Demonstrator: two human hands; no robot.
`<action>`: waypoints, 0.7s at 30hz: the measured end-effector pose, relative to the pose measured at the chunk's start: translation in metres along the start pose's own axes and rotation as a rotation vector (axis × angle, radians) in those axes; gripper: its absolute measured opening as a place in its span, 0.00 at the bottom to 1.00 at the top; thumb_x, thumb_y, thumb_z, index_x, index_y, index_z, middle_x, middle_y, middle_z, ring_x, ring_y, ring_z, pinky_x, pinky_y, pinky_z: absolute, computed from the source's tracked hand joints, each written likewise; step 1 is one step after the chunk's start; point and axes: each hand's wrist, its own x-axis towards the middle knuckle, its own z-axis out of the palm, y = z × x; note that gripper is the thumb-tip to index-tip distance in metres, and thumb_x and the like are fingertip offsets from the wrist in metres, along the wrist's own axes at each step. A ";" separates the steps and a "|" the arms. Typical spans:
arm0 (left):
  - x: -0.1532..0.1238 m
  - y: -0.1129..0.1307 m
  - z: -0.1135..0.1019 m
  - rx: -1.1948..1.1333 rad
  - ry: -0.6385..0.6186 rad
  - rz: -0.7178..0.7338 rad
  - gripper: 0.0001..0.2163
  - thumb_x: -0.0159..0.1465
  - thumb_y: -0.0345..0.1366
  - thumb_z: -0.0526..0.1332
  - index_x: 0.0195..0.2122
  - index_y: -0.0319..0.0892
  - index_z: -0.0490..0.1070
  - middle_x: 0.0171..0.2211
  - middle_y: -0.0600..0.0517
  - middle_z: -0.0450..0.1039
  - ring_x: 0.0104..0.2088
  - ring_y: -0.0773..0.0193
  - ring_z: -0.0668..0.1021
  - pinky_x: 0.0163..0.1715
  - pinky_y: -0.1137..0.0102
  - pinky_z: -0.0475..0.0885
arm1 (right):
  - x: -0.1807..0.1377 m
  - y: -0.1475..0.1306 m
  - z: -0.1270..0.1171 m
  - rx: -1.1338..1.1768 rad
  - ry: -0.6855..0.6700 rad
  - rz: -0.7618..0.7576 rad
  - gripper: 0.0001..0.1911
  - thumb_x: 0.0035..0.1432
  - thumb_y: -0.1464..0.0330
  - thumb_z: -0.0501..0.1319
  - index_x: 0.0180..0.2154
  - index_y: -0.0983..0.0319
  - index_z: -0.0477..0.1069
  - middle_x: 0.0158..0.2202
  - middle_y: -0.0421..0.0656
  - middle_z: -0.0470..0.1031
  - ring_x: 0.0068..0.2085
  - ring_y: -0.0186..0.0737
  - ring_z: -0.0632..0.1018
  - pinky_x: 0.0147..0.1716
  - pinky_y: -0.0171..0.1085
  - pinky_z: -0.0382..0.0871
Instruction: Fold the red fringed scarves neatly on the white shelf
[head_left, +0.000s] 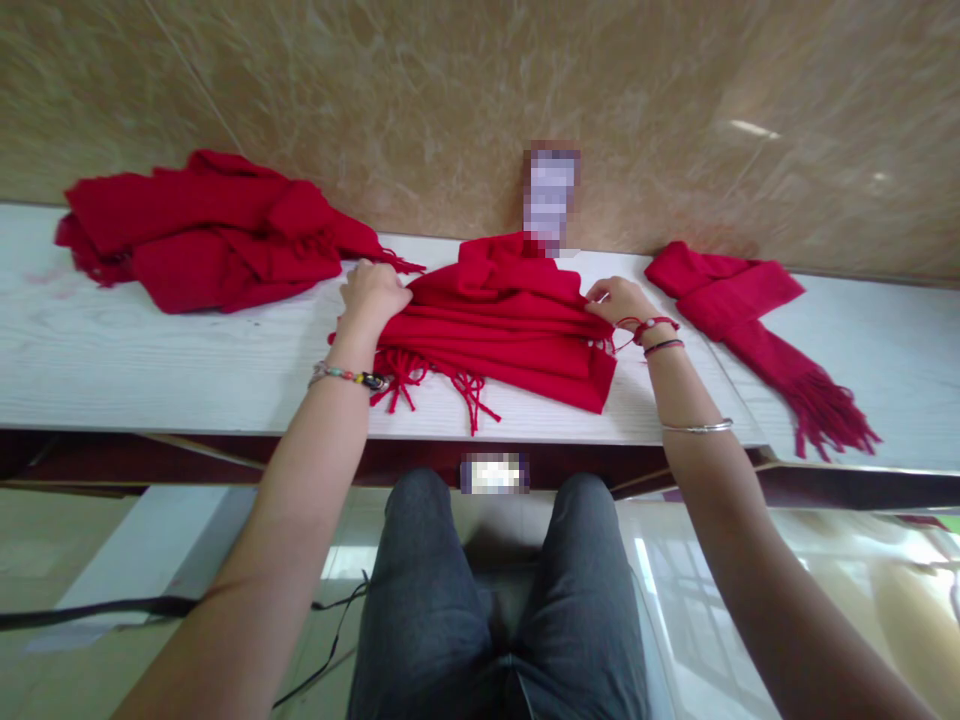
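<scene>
Red fringed scarf [510, 335] lies in loose pleats at the middle of the white tabletop [165, 370]. Leftmost, a crumpled red scarf [225, 230] sits heaped, its narrow tip trailing just past the left hand [375, 290]. That hand has its fingers curled in and its thumb against the pleated cloth's left edge, seemingly gripping it. Next come the tassels [471, 385], spilling from the near side; thin and loose, they would likely tangle and make poor handles. The body looks soft, light and limp, and hardly fragile; its 2 ends are best taken by the folded edges with every layer caught, since loose layers may slide apart. At the right end, the right hand [621, 300] pinches an edge between thumb and fingertips. Rightmost, a flatter red scarf [750, 310] lies bent, its fringe [832, 410] toward the near side.
</scene>
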 end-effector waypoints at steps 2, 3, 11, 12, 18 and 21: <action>-0.001 0.013 -0.001 -0.028 0.100 -0.067 0.11 0.52 0.31 0.59 0.37 0.39 0.72 0.44 0.40 0.71 0.50 0.47 0.71 0.52 0.53 0.65 | 0.000 -0.005 0.001 0.071 0.119 -0.034 0.10 0.46 0.70 0.60 0.34 0.62 0.75 0.34 0.46 0.74 0.29 0.39 0.73 0.37 0.43 0.70; -0.001 0.020 -0.002 -0.070 0.129 -0.024 0.11 0.55 0.31 0.58 0.40 0.39 0.72 0.45 0.40 0.71 0.51 0.50 0.71 0.54 0.55 0.64 | 0.000 -0.008 0.001 0.112 0.166 -0.059 0.12 0.48 0.70 0.60 0.37 0.63 0.74 0.36 0.47 0.74 0.30 0.39 0.73 0.39 0.43 0.70; -0.002 0.048 0.007 -0.199 -0.090 0.346 0.14 0.61 0.38 0.52 0.30 0.39 0.75 0.35 0.47 0.74 0.44 0.58 0.74 0.51 0.62 0.67 | -0.001 -0.022 0.007 0.212 0.137 -0.206 0.07 0.52 0.64 0.61 0.32 0.61 0.74 0.34 0.45 0.71 0.34 0.39 0.73 0.41 0.42 0.71; -0.002 0.048 0.007 -0.199 -0.121 0.371 0.13 0.60 0.38 0.53 0.29 0.39 0.75 0.36 0.47 0.74 0.44 0.57 0.74 0.50 0.62 0.68 | 0.000 -0.021 0.008 0.217 0.143 -0.197 0.07 0.52 0.64 0.61 0.31 0.61 0.74 0.34 0.45 0.71 0.34 0.39 0.73 0.40 0.42 0.71; -0.005 0.052 -0.002 -0.238 -0.120 0.376 0.07 0.55 0.34 0.56 0.28 0.40 0.73 0.42 0.47 0.74 0.47 0.56 0.74 0.52 0.61 0.67 | 0.000 -0.018 0.009 0.231 0.138 -0.228 0.21 0.48 0.65 0.64 0.46 0.59 0.72 0.42 0.46 0.70 0.37 0.41 0.72 0.42 0.44 0.71; -0.006 0.056 -0.007 -0.252 -0.058 0.322 0.04 0.56 0.33 0.57 0.28 0.41 0.71 0.44 0.48 0.73 0.48 0.58 0.73 0.53 0.63 0.66 | -0.001 -0.020 0.011 0.186 0.092 -0.271 0.13 0.48 0.67 0.63 0.39 0.60 0.75 0.40 0.46 0.70 0.40 0.45 0.72 0.46 0.47 0.69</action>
